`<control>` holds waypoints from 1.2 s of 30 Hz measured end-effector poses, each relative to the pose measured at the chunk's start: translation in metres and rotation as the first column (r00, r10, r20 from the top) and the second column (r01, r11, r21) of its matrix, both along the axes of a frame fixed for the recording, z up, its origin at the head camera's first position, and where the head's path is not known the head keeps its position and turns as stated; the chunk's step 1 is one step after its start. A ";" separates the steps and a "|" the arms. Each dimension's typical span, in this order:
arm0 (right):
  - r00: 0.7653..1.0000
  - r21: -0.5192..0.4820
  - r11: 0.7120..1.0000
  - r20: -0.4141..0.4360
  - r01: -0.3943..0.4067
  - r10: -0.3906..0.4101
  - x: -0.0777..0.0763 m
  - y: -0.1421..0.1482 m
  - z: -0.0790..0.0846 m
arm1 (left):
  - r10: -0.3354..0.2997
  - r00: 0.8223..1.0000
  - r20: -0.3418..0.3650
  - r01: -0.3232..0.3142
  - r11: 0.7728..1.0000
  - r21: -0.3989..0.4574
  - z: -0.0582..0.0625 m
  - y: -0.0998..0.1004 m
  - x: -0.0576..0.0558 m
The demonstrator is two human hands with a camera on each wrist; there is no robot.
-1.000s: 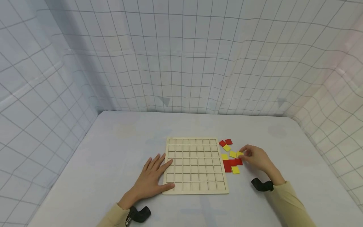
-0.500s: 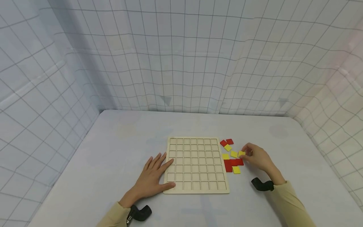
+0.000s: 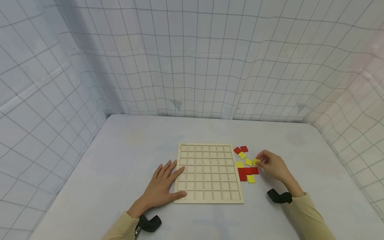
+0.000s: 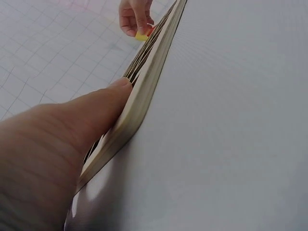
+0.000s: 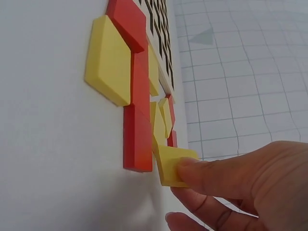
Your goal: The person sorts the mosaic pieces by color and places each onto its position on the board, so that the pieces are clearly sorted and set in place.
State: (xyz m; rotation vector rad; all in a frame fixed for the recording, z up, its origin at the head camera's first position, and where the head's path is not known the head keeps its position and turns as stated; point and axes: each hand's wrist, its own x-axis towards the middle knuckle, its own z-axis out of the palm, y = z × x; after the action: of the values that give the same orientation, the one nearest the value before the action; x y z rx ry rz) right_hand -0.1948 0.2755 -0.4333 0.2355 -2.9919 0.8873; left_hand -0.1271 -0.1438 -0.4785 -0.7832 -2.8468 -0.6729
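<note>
A pale wooden grid board [image 3: 210, 173] with square recesses lies on the table. My left hand [image 3: 160, 186] rests spread over the board's left edge, its thumb [image 4: 103, 106] lying on the frame near the front corner. To the right of the board, my right hand [image 3: 273, 166] pinches a yellow square tile [image 5: 174, 166] between thumb and fingers. In the right wrist view that tile is tilted beside the loose tiles. Nearest to it are a red tile [image 5: 138, 142] and another yellow tile [image 5: 157, 125]. One more yellow tile [image 3: 251, 179] lies at the near end of the group.
Several red and yellow tiles sit against the board's right side, with a red tile [image 3: 244, 149] at the far end. The white table [image 3: 144, 140] is bordered by grid-patterned curtains [image 3: 207, 66]. A black wrist camera [image 3: 279, 196] is strapped to the right wrist.
The view has shifted slightly, so board and tiles appear a little further right and higher. My right hand keeps its pinch on the yellow tile; my left hand stays on the board.
</note>
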 end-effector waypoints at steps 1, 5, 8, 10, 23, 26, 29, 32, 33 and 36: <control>1.000 -0.006 1.000 -0.012 0.000 0.000 0.000 0.000 0.000 | 0.000 1.000 -0.002 0.000 1.000 0.000 0.000 0.000 0.000; 1.000 -0.020 1.000 -0.029 0.007 -0.007 0.002 -0.003 0.001 | -0.002 1.000 -0.008 0.002 1.000 0.003 0.000 0.000 0.000; 1.000 -0.046 0.999 -0.023 -0.005 0.004 0.004 -0.008 0.002 | -0.003 1.000 -0.009 0.003 1.000 0.005 0.001 0.000 0.000; 0.999 -0.068 0.998 -0.030 -0.015 0.013 0.005 -0.012 0.002 | -0.004 1.000 -0.011 0.004 1.000 0.003 0.000 0.000 0.001; 0.987 -0.163 0.974 -0.062 -0.157 0.149 0.003 -0.049 0.006 | -0.008 1.000 0.000 0.008 1.000 -0.002 0.000 0.000 0.001; 0.981 -0.189 0.963 -0.072 -0.192 0.181 0.002 -0.060 0.007 | -0.011 1.000 -0.002 0.011 1.000 -0.004 0.000 -0.001 0.001; 0.972 -0.212 0.950 -0.093 -0.231 0.215 0.000 -0.071 0.008 | -0.018 1.000 -0.008 0.018 1.000 -0.008 0.000 -0.001 0.001; 0.962 -0.224 0.937 -0.105 -0.269 0.251 -0.002 -0.082 0.008 | -0.025 1.000 -0.012 0.025 1.000 -0.014 -0.001 -0.001 0.002; 0.959 -0.227 0.933 -0.108 -0.280 0.262 -0.002 -0.086 0.009 | -0.027 1.000 -0.012 0.026 1.000 -0.016 -0.001 -0.002 0.002; 0.954 -0.238 0.924 -0.103 -0.299 0.282 -0.004 -0.096 0.009 | -0.030 0.999 -0.015 0.030 0.999 -0.018 -0.001 -0.002 0.002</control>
State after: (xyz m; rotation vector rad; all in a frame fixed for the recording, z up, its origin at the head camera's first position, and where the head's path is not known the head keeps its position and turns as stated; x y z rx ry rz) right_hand -0.1990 0.1791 -0.4247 0.7023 -2.7861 1.2434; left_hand -0.1255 -0.1455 -0.4794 -0.8318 -2.8372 -0.6431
